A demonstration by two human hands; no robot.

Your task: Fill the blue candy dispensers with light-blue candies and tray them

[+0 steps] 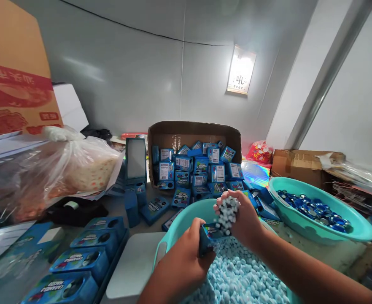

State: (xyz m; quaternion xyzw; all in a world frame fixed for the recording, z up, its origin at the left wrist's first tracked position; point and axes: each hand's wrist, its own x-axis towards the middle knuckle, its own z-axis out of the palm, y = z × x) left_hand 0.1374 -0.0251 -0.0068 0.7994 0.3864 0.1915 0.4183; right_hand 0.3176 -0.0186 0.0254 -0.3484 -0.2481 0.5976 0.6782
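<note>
My left hand [194, 247] grips a small blue box [207, 240], held tilted over a teal basin [181, 220]. Just right of the box's top, my right hand [241, 215] is cupped round a heap of pale blue and white candies [228, 211]. Some of these lie right at the box's mouth. Below both hands, the basin holds a mass of loose light blue candies [246, 270]. How full the box is cannot be seen.
Behind the basin, a cardboard carton [194, 126] lies on its side with many blue boxes [182, 162] in it. At right stands a teal bowl [359, 228] of shiny blue pieces. Blue packs [78, 257] line the left, beside a pale lid [135, 266] and a plastic bag [87, 164].
</note>
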